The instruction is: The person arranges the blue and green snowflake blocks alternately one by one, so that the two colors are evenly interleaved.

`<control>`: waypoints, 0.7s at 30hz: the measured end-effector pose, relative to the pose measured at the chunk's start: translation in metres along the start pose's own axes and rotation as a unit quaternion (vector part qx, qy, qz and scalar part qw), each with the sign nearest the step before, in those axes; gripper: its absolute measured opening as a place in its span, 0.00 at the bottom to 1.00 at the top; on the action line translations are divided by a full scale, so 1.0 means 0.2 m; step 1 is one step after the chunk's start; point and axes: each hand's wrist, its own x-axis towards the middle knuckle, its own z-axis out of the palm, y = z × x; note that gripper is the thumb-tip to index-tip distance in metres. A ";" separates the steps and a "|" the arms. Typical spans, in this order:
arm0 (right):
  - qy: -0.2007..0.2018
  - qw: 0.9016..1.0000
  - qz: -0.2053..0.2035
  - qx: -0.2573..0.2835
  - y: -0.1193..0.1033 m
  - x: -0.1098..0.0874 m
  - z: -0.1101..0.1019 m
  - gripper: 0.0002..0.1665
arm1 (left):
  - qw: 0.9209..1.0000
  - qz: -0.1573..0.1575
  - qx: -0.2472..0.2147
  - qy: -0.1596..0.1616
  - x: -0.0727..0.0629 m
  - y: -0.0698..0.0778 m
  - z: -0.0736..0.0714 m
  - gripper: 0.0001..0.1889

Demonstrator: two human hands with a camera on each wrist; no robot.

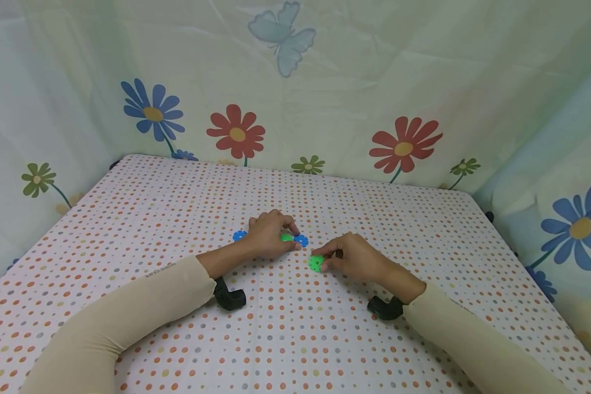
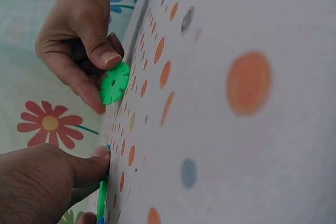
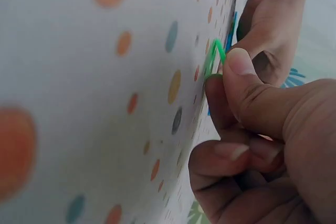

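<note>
Small notched plastic discs lie at the middle of the table. My left hand (image 1: 271, 235) is palm down over a row of them, its thumb and index finger pinching the right end. A green disc (image 1: 287, 237) and a blue disc (image 1: 302, 241) show there side by side; another blue disc (image 1: 239, 235) peeks out on the hand's left, and the stretch between is hidden. My right hand (image 1: 359, 260) pinches a separate green disc (image 2: 115, 83) between thumb and index finger, tilted just above the cloth, in front of and to the right of the blue end disc.
The table is covered by a dotted cloth (image 1: 285, 339). A black wrist mount (image 1: 230, 297) is under the left forearm, another black mount (image 1: 385, 307) under the right. A flower-printed curtain (image 1: 335, 98) stands behind and along both sides.
</note>
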 end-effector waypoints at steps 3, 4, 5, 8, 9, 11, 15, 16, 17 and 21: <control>-0.016 1.000 -0.004 0.007 0.01 0.01 -0.01 0.17 | 1.000 0.002 0.000 0.000 0.00 0.00 0.00 0.14; -0.020 1.000 -0.003 0.007 0.01 0.01 -0.02 0.17 | 1.000 0.002 -0.002 0.000 0.00 0.00 0.00 0.14; -0.022 1.000 -0.002 0.004 0.01 0.01 -0.02 0.17 | 1.000 0.001 -0.003 0.000 0.00 0.00 0.00 0.14; -0.015 1.000 0.006 -0.008 0.02 0.01 -0.03 0.17 | 1.000 -0.002 -0.011 0.000 0.00 0.00 0.00 0.13; -0.009 1.000 0.009 -0.014 0.02 0.01 -0.03 0.17 | 1.000 -0.004 -0.015 0.000 0.00 0.01 0.00 0.13; 0.004 0.999 0.019 -0.025 0.03 0.02 -0.04 0.16 | 1.000 -0.009 -0.020 -0.001 0.00 0.01 0.00 0.13; 0.024 0.998 0.032 -0.047 0.05 0.04 -0.04 0.16 | 1.000 -0.017 -0.024 -0.006 0.01 0.00 0.00 0.13; 0.027 0.998 0.034 -0.051 0.06 0.05 -0.04 0.16 | 1.000 -0.018 -0.024 -0.006 0.01 0.00 0.00 0.13; 0.029 0.997 0.037 -0.054 0.06 0.06 -0.05 0.16 | 1.000 -0.019 -0.025 -0.007 0.01 0.00 0.00 0.13; 0.032 0.997 0.050 -0.050 0.08 0.10 -0.06 0.16 | 0.999 -0.020 -0.026 -0.009 0.01 0.00 0.00 0.13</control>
